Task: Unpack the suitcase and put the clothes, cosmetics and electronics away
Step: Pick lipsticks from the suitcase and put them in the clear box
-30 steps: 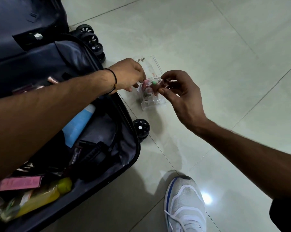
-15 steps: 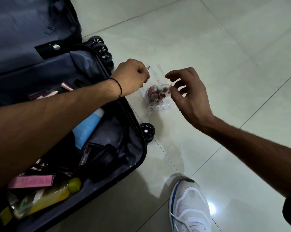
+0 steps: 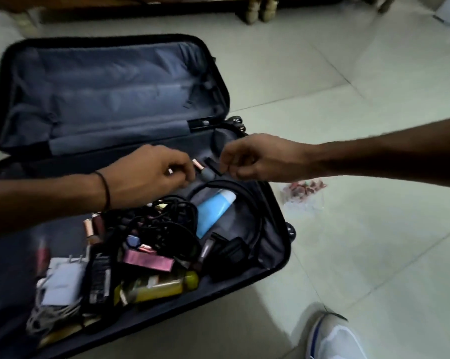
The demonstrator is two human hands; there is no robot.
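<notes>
The open dark suitcase (image 3: 278, 257) lies on the floor, its lower half full of cosmetics and electronics. My left hand (image 3: 151, 174) hovers over the hinge side and grips a small rose-gold lipstick (image 3: 198, 164). Just to the right, my right hand (image 3: 257, 159) pinches a small black item (image 3: 213, 165) beside a grey rounded piece (image 3: 208, 174). A clear case of small cosmetics (image 3: 304, 189) lies on the tiles right of the suitcase, apart from both hands.
Inside the suitcase lie a blue tube (image 3: 215, 208), tangled black cables (image 3: 167, 221), a pink box (image 3: 147, 260), a yellow bottle (image 3: 159, 286) and a white charger (image 3: 60, 281). A white shoe (image 3: 335, 338) stands at bottom right. Wooden furniture legs (image 3: 260, 9) stand beyond the lid.
Both hands left the clear case on the tiles and moved left over the suitcase. Each now holds a small item. The view swung left onto the whole suitcase.
</notes>
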